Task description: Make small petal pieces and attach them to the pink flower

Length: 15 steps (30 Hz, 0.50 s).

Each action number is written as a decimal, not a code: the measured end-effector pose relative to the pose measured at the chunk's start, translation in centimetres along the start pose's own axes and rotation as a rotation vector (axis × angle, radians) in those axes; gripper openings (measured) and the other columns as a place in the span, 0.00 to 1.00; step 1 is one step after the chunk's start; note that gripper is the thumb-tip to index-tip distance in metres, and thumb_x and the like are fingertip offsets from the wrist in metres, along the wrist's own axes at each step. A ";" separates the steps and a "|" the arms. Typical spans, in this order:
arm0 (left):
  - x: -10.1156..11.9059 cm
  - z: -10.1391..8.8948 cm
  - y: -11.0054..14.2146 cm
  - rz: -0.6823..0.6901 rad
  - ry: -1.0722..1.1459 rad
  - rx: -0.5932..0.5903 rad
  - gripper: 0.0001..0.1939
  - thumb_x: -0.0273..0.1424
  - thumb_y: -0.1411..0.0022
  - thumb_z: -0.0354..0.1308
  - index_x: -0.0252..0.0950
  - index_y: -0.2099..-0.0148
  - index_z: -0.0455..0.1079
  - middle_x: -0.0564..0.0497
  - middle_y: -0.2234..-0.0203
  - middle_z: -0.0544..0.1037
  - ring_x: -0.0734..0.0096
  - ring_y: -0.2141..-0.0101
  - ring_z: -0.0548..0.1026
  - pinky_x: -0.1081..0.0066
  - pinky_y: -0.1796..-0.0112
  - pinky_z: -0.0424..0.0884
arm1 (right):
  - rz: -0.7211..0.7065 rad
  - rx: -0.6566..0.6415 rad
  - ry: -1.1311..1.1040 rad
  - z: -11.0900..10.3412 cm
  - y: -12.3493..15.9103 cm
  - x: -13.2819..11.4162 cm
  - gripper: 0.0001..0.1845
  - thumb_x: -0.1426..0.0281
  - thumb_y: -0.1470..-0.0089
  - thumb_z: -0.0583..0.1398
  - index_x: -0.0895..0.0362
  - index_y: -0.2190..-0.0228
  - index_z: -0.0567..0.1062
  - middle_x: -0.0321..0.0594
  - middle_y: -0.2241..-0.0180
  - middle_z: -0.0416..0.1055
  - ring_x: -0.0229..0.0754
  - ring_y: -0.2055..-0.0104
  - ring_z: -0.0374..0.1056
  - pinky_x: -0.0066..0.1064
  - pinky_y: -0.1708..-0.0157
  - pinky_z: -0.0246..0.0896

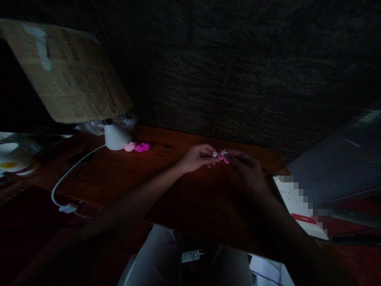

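Above the wooden table, my left hand (198, 158) pinches the left side of a small pink and white piece of modelling clay (222, 155). My right hand (250, 169) is closed at the right side of the same piece, its thumb and fingers meeting on it. A ring shows on a left finger. The piece's exact shape is too small and dark to make out. Farther left on the table, a pale pink clay lump (130, 146) lies against a bright magenta clay lump (143, 147), both apart from my hands.
A lamp with a newsprint shade (74, 75) and white base (115, 137) stands at the back left of the wooden table (169, 190). Its white cable (64, 174) hangs over the front edge. A partly blurred screen (294, 202) lies at right. Behind is a dark wall (208, 71).
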State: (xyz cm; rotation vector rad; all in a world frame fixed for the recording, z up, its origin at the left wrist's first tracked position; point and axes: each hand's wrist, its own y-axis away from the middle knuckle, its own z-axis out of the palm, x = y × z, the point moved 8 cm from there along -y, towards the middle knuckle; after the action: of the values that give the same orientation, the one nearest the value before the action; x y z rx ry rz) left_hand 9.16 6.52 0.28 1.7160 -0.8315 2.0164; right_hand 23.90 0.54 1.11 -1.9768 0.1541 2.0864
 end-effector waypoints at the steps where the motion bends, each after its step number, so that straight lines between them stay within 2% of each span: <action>1: 0.0 0.0 0.0 0.004 0.002 -0.005 0.22 0.40 0.53 0.74 0.30 0.63 0.72 0.50 0.71 0.80 0.75 0.71 0.76 0.74 0.71 0.72 | -0.007 0.000 0.002 0.0 0.0 0.0 0.16 0.58 0.60 0.74 0.50 0.68 0.84 0.40 0.62 0.83 0.49 0.56 0.76 0.41 0.50 0.66; 4: -0.3 0.1 -0.1 -0.001 -0.002 -0.016 0.22 0.38 0.55 0.75 0.29 0.63 0.74 0.49 0.69 0.81 0.75 0.71 0.76 0.73 0.70 0.72 | -0.022 -0.003 0.016 0.0 0.0 0.2 0.15 0.58 0.60 0.74 0.50 0.68 0.85 0.39 0.61 0.83 0.50 0.52 0.75 0.43 0.47 0.65; 9: -0.8 0.1 -0.2 -0.014 0.038 -0.011 0.27 0.35 0.57 0.76 0.31 0.55 0.73 0.51 0.70 0.81 0.76 0.73 0.76 0.72 0.69 0.72 | -0.059 -0.022 0.017 0.5 0.0 0.2 0.13 0.59 0.60 0.74 0.49 0.70 0.85 0.39 0.60 0.83 0.49 0.50 0.74 0.44 0.44 0.63; 15: -1.1 0.1 -0.3 -0.007 0.062 0.010 0.26 0.33 0.59 0.77 0.31 0.57 0.73 0.52 0.71 0.81 0.77 0.73 0.76 0.73 0.68 0.72 | -0.068 -0.035 0.036 0.9 0.1 0.2 0.13 0.57 0.61 0.74 0.49 0.72 0.84 0.39 0.63 0.83 0.50 0.52 0.75 0.45 0.44 0.63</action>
State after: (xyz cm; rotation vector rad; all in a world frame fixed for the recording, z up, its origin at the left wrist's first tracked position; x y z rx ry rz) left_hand 9.60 6.79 -0.71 1.6507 -0.7953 2.0618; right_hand 22.97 0.67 0.94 -2.0114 0.0562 2.0260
